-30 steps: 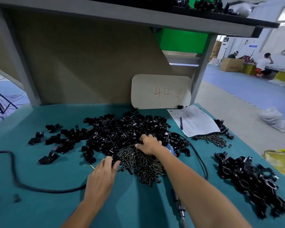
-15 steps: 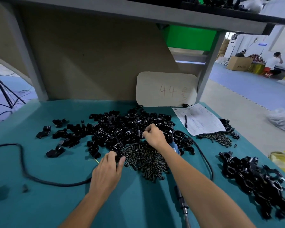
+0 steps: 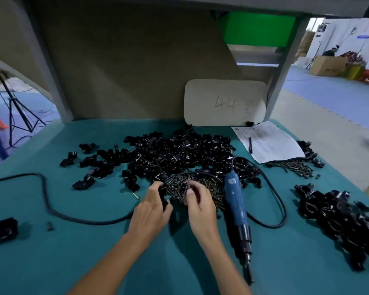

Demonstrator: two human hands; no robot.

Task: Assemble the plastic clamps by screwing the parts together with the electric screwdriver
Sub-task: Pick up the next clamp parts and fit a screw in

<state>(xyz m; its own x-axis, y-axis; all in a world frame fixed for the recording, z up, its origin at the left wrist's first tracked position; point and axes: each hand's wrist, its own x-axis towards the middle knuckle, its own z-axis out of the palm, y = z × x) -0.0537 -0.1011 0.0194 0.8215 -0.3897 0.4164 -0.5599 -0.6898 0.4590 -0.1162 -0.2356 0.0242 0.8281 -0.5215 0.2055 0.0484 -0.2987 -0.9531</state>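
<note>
You see: 1 electric screwdriver (image 3: pixel 235 205) | 2 screw heaps (image 3: pixel 202 185) | 1 pen (image 3: pixel 250 145) | 1 paper form (image 3: pixel 274 143) | 1 card (image 3: pixel 225 103) | clamp parts (image 3: pixel 168 154) beyond counting

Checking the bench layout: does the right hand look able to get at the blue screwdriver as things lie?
Probably yes. The screwdriver lies flat on the mat just right of the right hand, uncovered, with only loose screws between them.
</note>
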